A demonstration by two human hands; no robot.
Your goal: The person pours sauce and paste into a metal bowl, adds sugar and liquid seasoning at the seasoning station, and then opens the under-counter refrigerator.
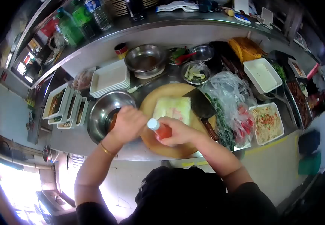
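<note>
My right hand (179, 131) is wrapped around a bottle (163, 131) with a white cap and red-orange contents, over the near side of a round wooden cutting board (158, 146). My left hand (128, 122) is just left of the cap, above the edge of a large steel bowl (97, 112). Its fingers are curled, and anything inside them is hidden. A dark reddish-brown content shows low in the bowl. On the board lies a pale, flat packet (173, 107) in clear wrap. A cleaver (200, 103) rests at the board's right side.
Stacked white trays (110, 78) and a steel basin (145, 58) stand behind. At right are clear plastic bags (226, 90), leafy greens (222, 127) and a white tray of shredded food (267, 123). An overhead shelf (132, 28) carries bottles. Filled trays (57, 103) stand at left.
</note>
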